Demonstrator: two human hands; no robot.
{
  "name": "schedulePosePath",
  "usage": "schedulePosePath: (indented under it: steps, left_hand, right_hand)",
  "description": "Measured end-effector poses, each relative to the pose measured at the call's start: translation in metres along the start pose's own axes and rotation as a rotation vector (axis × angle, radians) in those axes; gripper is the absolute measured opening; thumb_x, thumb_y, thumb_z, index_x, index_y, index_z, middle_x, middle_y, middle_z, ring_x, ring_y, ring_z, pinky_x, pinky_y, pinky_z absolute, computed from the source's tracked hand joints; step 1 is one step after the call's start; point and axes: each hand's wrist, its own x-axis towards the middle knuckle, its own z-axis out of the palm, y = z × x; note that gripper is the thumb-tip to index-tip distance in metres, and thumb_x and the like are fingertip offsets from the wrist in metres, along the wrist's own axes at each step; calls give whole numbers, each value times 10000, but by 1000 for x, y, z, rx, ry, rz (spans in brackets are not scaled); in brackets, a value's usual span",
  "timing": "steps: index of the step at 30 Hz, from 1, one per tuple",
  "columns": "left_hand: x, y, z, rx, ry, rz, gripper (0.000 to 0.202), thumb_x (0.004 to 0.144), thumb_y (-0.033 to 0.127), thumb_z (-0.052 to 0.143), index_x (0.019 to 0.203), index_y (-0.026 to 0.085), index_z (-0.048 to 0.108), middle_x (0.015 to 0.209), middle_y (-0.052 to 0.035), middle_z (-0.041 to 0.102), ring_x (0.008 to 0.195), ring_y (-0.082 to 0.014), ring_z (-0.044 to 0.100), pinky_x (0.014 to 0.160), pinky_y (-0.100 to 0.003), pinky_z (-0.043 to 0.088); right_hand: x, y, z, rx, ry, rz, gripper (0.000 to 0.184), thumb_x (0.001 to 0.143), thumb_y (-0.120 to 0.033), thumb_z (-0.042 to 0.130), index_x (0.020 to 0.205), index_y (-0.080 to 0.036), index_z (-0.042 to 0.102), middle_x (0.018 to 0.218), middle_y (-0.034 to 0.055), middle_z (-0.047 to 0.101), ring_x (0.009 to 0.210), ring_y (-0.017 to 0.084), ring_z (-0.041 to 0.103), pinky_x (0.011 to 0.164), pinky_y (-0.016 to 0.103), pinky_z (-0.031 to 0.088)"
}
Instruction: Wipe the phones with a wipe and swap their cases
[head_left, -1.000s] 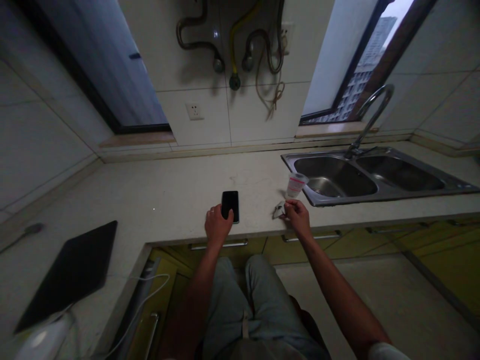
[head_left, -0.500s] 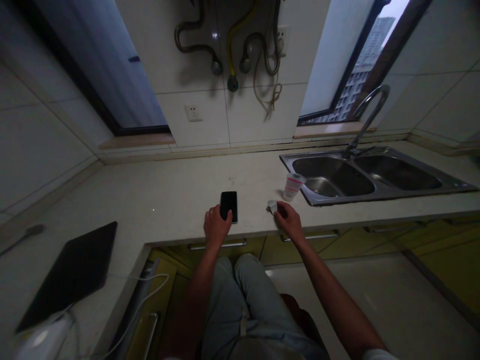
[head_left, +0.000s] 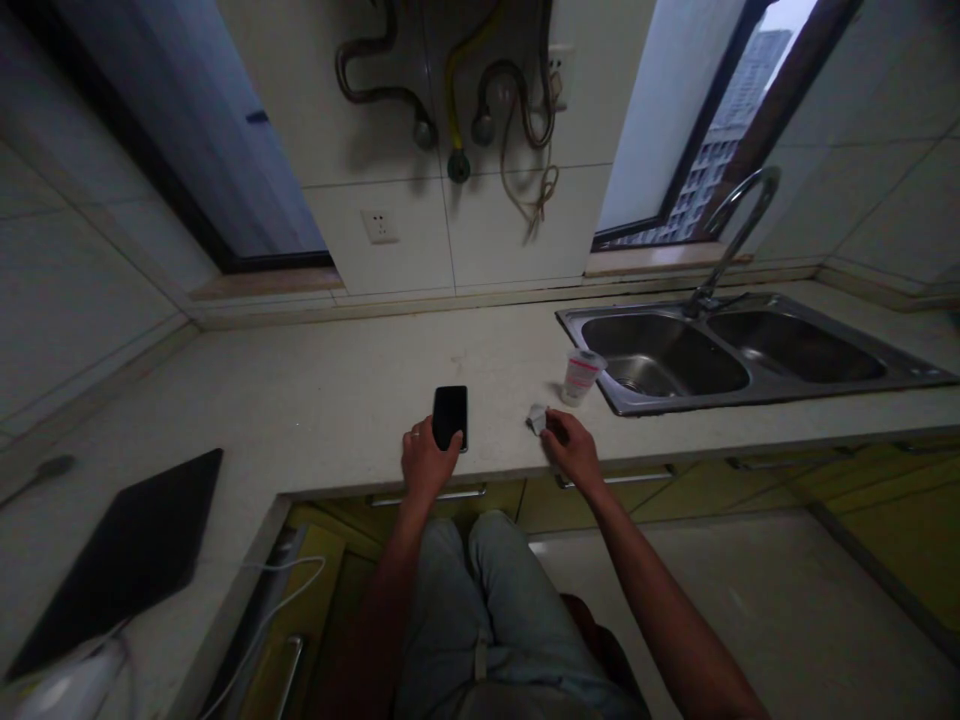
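A smartphone with a dark screen is near the front edge of the pale counter. My left hand grips its lower left side, with the thumb over the lower right of the screen. To the right, my right hand is closed in a pinch on a small crumpled white tissue, just above or on the counter; I cannot tell whether it touches. Just behind that hand stands a clear plastic cup with pink markings, upright beside the sink.
A steel double sink with a curved faucet is set into the counter on the right. At left lie a black flat panel and a white cable. Pipes hang from the tiled wall.
The whole view has shifted slightly, with most things a little further left. Both hands keep their holds on the smartphone and the tissue.
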Motion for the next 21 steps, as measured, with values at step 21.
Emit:
schedulePosePath:
  steps: [21]
  left_hand:
    - [27,20,-7,-379,-5,-293,759,617,430,795,1273,190,498,1131,-157,661,1022,-309,650,848,-418,504]
  right_hand:
    - [0,-3,-3,7,-51,-17,373,875,-362,565,1201,-191,620,1129,117,690,1017,245,670,925,426,532]
